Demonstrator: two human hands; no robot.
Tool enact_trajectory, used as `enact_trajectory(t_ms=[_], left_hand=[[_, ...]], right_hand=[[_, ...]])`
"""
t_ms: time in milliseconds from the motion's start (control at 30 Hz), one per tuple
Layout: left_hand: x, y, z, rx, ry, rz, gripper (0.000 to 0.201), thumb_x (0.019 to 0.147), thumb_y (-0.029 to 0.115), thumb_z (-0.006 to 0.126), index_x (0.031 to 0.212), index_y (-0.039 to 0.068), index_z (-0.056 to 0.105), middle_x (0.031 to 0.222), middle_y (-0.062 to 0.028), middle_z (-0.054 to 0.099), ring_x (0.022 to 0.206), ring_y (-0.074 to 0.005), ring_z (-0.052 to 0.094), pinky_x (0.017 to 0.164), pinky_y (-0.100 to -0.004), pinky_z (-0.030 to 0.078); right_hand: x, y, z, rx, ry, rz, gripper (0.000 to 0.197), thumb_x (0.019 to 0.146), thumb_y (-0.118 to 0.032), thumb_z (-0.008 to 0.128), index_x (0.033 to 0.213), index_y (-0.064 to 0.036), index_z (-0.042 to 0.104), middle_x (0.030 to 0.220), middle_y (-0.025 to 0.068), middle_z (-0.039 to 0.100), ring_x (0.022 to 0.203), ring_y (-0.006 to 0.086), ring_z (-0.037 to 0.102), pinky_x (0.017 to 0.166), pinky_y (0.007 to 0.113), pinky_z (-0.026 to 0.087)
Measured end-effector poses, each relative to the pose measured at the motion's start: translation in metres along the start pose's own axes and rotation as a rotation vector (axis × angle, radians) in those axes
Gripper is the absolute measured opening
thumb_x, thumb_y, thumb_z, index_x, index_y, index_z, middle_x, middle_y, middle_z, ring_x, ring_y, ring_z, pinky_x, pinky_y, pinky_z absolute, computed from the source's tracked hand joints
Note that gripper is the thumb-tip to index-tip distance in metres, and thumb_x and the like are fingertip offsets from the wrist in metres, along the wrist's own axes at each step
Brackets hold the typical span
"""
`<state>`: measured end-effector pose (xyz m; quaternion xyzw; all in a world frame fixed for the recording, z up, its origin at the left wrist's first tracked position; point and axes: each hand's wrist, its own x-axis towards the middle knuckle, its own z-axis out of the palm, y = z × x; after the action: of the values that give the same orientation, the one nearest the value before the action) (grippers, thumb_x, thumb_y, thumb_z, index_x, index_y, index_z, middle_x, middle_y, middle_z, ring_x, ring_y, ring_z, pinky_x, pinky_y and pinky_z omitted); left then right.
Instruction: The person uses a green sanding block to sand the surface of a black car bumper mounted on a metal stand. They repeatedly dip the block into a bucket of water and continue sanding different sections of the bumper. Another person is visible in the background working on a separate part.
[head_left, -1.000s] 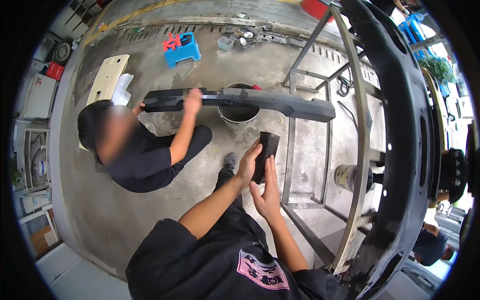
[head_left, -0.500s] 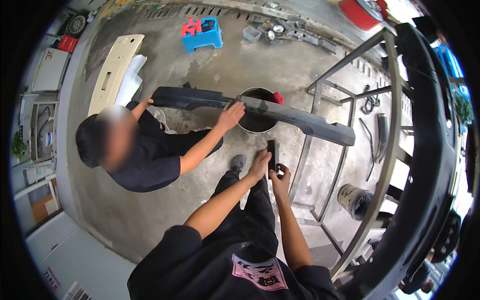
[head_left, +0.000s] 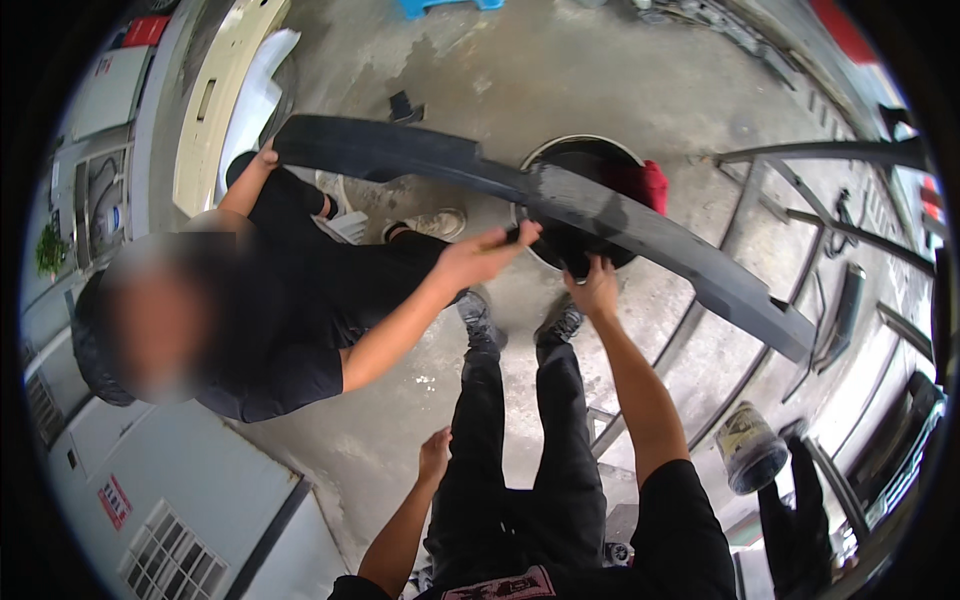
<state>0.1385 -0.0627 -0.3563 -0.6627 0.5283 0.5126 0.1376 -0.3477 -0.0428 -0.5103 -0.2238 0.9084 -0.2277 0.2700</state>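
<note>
My right hand (head_left: 597, 290) reaches down at the near rim of a round bucket (head_left: 541, 148), its fingers closed on a small black flat block (head_left: 577, 268). Below and to the left hangs my left hand (head_left: 434, 456), holding nothing, its fingers loosely apart. A long dark bumper strip (head_left: 400, 150) spans above the bucket, its right half paler and patchy with wet-looking spots. Another person's hand (head_left: 270, 152) supports the strip's left end. That person's other hand (head_left: 480, 258) grips a small dark piece just under the strip's middle. The inside of the bucket is mostly in shadow.
A red cloth (head_left: 654, 187) drapes over the bucket's right rim. To the right stand a metal frame rack (head_left: 820, 150) and a stained pail (head_left: 750, 450). A cream panel (head_left: 215, 95) leans at the far left. The other person (head_left: 290, 340) crouches at my left.
My hands have parted: the right carried the black block forward to the bucket, the left dropped back toward my side. The other person's hand slid off the strip's face. The view has shifted.
</note>
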Motion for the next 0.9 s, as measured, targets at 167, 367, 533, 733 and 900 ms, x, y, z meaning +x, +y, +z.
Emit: enact_trajectory(t_ms=[167, 367, 533, 733, 900], left_hand=[[-0.028, -0.021, 0.025, 0.12, 0.117, 0.004, 0.037, 0.104, 0.035, 0.056, 0.117, 0.004, 0.071, 0.113, -0.0158, 0.074, 0.107, -0.0291, 0.07, 0.091, -0.0379, 0.055], [-0.025, -0.009, 0.048, 0.062, 0.091, -0.065, 0.04, 0.107, 0.038, 0.049, 0.12, 0.007, 0.07, 0.11, -0.0143, 0.071, 0.105, -0.0339, 0.066, 0.092, -0.0414, 0.051], [-0.019, 0.008, 0.052, 0.047, 0.078, -0.206, 0.04, 0.107, 0.037, 0.049, 0.124, 0.008, 0.07, 0.115, -0.0138, 0.07, 0.109, -0.0287, 0.066, 0.094, -0.0369, 0.051], [-0.002, 0.015, 0.046, -0.094, 0.048, -0.204, 0.042, 0.107, 0.039, 0.052, 0.125, 0.005, 0.068, 0.119, -0.0124, 0.072, 0.112, -0.0231, 0.068, 0.095, -0.0328, 0.052], [-0.002, 0.0, 0.039, -0.255, 0.119, -0.09, 0.036, 0.106, 0.031, 0.055, 0.124, 0.002, 0.068, 0.122, -0.0114, 0.072, 0.112, -0.0187, 0.069, 0.094, -0.0304, 0.053]], right_hand=[[0.069, 0.058, 0.072, -0.248, -0.35, -0.021, 0.075, 0.086, -0.055, 0.068, 0.137, -0.0016, 0.054, 0.141, 0.0261, 0.054, 0.128, 0.0411, 0.054, 0.105, 0.044, 0.049], [0.126, 0.179, 0.162, -0.224, -0.277, -0.252, 0.034, 0.096, -0.033, 0.055, 0.11, -0.0064, 0.069, 0.117, 0.0164, 0.069, 0.117, 0.0293, 0.063, 0.099, 0.041, 0.05], [0.16, 0.177, 0.239, 0.248, 0.071, 0.419, 0.048, 0.092, -0.023, 0.06, 0.136, -0.0042, 0.06, 0.141, 0.0226, 0.058, 0.133, 0.0315, 0.055, 0.111, 0.041, 0.042], [0.193, 0.179, 0.204, -0.069, -0.367, 0.282, 0.052, 0.087, -0.033, 0.062, 0.13, -0.0035, 0.063, 0.135, 0.0275, 0.06, 0.127, 0.0421, 0.056, 0.105, 0.046, 0.046], [0.146, 0.108, 0.111, -0.213, -0.699, 0.121, 0.059, 0.082, -0.041, 0.068, 0.129, -0.0058, 0.064, 0.134, 0.0259, 0.061, 0.125, 0.0442, 0.057, 0.104, 0.048, 0.047]])
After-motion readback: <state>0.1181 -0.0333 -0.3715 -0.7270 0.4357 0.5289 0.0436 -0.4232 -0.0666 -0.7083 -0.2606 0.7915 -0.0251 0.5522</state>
